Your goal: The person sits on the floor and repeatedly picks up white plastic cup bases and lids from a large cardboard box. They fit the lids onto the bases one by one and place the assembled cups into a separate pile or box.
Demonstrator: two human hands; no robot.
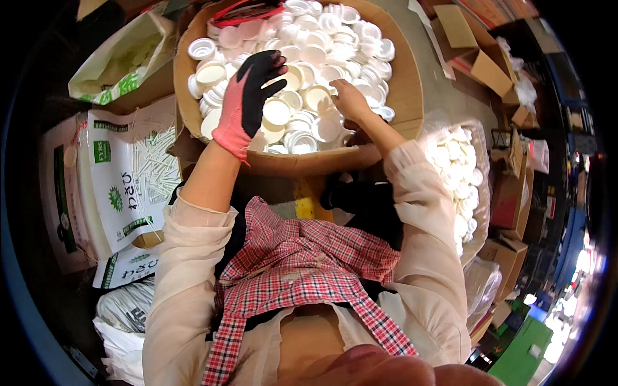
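Note:
A large cardboard box (pixel 302 163) in front of me holds a deep heap of round white plastic caps (pixel 325 128), some cream-tinted. My left hand (pixel 254 93) wears a pink glove with a black palm. It hovers over the left half of the heap, fingers stretched and thumb apart, with nothing in it. Bare, my right hand (pixel 352 101) reaches in from the right, low over the caps near the middle. Its fingers are slightly bent and apart, and no cap shows between them. Red-trimmed dark material (pixel 248 13) lies on the caps at the far side.
On the left stand a white-and-green bag (pixel 122 64) and printed sacking with many thin white sticks (pixel 154 164). A clear plastic bag of white pieces (pixel 458 170) sits by my right arm. Open cardboard boxes (pixel 473 48) line the right side.

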